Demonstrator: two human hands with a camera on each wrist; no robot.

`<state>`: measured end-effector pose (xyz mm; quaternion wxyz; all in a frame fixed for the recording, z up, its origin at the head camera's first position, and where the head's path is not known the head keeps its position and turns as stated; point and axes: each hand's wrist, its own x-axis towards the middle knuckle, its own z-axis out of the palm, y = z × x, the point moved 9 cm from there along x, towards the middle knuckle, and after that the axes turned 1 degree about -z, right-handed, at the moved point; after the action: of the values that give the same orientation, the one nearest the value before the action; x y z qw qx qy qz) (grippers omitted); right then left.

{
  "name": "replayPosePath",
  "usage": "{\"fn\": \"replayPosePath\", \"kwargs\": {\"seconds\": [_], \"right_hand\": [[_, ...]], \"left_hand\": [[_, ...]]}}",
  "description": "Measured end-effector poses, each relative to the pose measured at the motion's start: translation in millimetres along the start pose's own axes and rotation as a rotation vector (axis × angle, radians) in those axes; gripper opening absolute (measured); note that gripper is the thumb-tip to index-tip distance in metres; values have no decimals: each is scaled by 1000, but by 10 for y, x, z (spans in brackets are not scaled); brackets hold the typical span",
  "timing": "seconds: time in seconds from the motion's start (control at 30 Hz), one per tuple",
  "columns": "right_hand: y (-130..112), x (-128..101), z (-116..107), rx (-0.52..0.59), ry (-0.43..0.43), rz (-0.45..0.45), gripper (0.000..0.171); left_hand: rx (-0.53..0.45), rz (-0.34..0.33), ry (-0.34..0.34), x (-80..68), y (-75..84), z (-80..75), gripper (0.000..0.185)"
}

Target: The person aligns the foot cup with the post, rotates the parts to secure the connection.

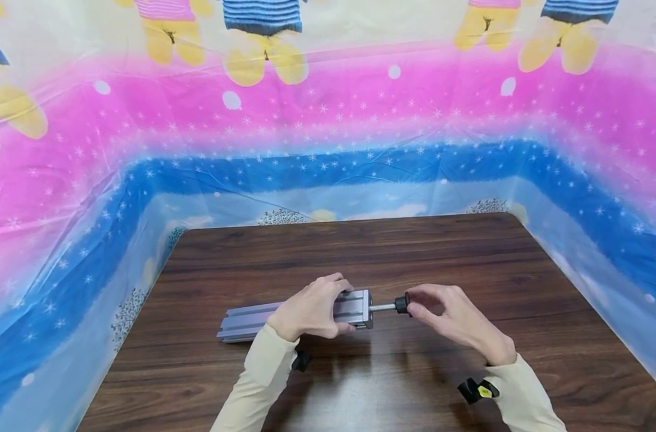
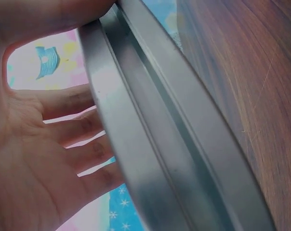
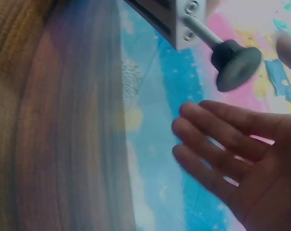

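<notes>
Two hands: left [image 1: 312,312] grips aluminium profile [image 1: 252,321], right [image 1: 452,321] beside foot knob [image 1: 401,304]

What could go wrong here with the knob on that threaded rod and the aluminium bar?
The right hand only touches the black knob with its fingertips; the wrist view shows the fingers off it, so it may slip. The left hand holds one end of the aluminium bar; the free end could swing on the table.
</notes>
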<state>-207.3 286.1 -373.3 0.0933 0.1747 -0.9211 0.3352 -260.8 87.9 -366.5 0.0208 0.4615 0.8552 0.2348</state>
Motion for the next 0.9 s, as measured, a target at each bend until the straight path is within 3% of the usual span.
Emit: {"fn": "replayPosePath", "kwargs": {"seconds": [0.13,0.3,0.63,0.9], "right_hand": [[-123,-8,-56,-14,29,-120,46],[-210,14,-53,-11,32,-217,48],[-93,36,-30,2,16,-81,25],[-7,42,35,25,2,-16,20]], "left_hand": [[4,3,-7,3,3,17,55],[9,-1,-5,5,-2,19,55],[19,5,-4,9,9,-8,55],[32,1,-7,8,2,2,56]]}}
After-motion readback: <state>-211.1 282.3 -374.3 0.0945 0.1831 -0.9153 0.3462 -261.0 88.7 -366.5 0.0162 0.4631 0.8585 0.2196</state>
